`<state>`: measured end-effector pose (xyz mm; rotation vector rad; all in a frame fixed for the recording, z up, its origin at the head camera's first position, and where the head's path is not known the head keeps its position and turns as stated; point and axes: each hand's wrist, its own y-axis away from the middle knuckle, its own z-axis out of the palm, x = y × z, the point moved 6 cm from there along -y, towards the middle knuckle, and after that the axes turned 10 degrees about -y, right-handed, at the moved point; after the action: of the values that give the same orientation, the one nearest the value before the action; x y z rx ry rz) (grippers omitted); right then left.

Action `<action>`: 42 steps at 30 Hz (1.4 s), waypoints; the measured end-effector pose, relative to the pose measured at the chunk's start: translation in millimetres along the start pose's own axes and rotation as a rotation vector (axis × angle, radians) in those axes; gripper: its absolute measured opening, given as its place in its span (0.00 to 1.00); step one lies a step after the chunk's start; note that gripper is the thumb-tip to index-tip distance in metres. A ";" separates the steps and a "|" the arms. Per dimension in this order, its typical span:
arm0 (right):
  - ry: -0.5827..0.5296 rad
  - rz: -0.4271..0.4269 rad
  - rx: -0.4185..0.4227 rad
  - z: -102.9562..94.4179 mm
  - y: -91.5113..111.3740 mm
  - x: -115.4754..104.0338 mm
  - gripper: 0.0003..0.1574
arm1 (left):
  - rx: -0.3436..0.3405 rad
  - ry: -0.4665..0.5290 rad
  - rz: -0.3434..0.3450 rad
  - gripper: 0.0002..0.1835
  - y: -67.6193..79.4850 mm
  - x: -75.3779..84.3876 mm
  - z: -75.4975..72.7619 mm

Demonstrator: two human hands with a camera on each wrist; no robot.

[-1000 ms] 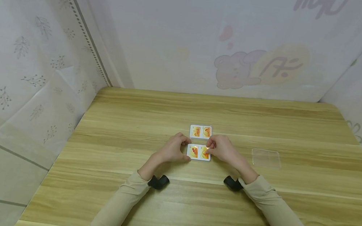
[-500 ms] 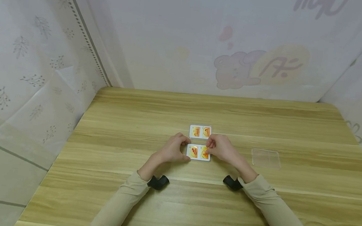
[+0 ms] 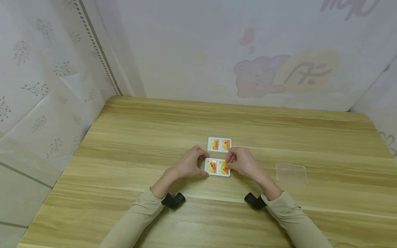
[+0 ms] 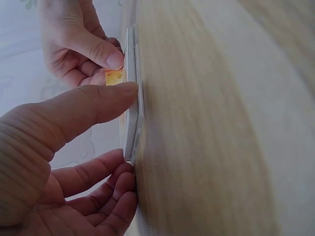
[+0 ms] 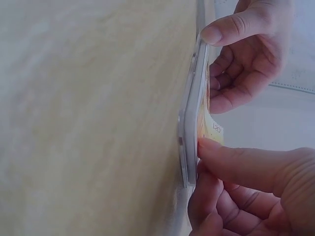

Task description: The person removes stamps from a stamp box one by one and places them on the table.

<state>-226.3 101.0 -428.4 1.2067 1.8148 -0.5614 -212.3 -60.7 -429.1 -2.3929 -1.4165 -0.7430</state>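
A stack of white-bordered cards [image 3: 211, 166] with yellow-orange pictures lies in a shallow clear case [image 5: 183, 142] on the table. My left hand [image 3: 190, 164] grips its left side, thumb at the near edge and fingertips at the far edge. At the right end my right hand [image 3: 244, 162] has thumb and fingers on the top card [image 5: 215, 130], pinching it. Part of that card stands up, bent away from the stack, in both wrist views. How much of it is free is hidden behind the fingers.
Just beyond the stack lies a second similar set of cards [image 3: 219, 144]. A flat clear plastic cover [image 3: 291, 174] rests on the wooden table [image 3: 209, 237] to the right. Patterned curtains [image 3: 192, 39] hang behind and at the sides.
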 end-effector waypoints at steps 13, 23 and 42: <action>-0.066 -0.002 0.020 -1.5 0.4 5.8 0.07 | 0.006 -0.003 0.010 0.28 0.5 1.5 0.1; -0.127 0.000 0.038 -6.1 2.8 10.0 0.04 | -0.006 -0.001 0.005 0.27 0.7 1.2 0.7; -0.210 0.031 0.056 -16.0 6.9 15.1 0.05 | 0.003 -0.018 0.025 0.28 0.3 1.0 -0.4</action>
<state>-229.1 123.6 -432.1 1.1647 1.6107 -0.6987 -211.7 -60.3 -428.2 -2.4160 -1.3912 -0.7149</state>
